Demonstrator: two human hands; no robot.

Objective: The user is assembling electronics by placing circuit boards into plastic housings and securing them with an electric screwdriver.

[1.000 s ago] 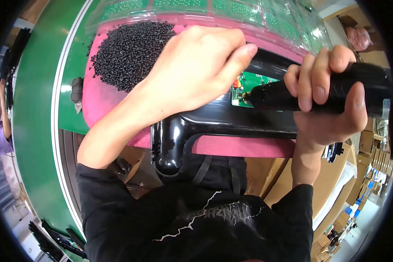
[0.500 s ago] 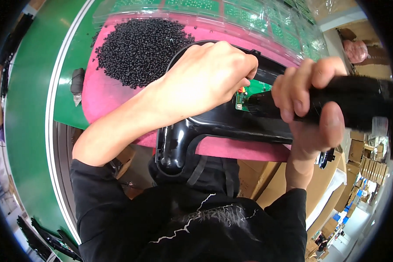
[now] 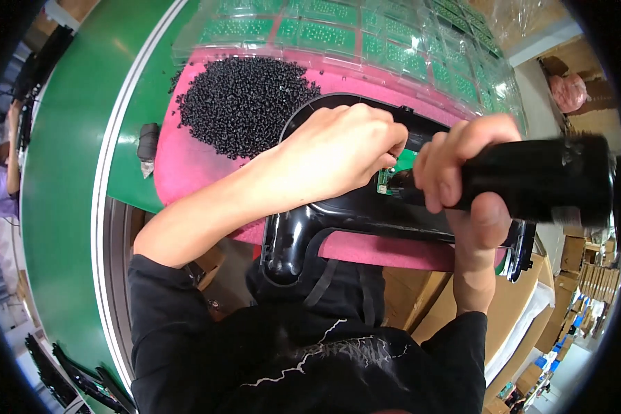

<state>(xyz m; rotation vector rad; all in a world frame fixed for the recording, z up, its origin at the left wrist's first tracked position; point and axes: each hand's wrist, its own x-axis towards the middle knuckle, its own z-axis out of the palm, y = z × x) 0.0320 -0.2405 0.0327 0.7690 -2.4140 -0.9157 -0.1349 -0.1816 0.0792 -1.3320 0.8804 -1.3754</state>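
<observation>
My right hand (image 3: 462, 165) is wrapped round a black electric screwdriver (image 3: 538, 179), held nearly level. The tool's narrow end points left, over a small green circuit board (image 3: 406, 161). That board sits inside a glossy black plastic housing (image 3: 393, 211), which lies on the pink mat. Just left of the screwdriver's end, my left hand (image 3: 348, 141) is closed with its fingers pinched over the board. Whatever its fingertips may hold is hidden. Its forearm crosses the housing's left part.
A heap of small black screws (image 3: 245, 103) lies on the pink mat (image 3: 179, 172). Clear trays of green circuit boards (image 3: 324, 34) line the far side. A dark wrapped tool (image 3: 148, 148) rests on the green table (image 3: 69, 207). Another person's arm (image 3: 12, 141) shows far left.
The whole view has shifted slightly, moving the scene down and right. The screwdriver's rear has swung a little, and its narrow end remains over the board. My left hand stays pinched there.
</observation>
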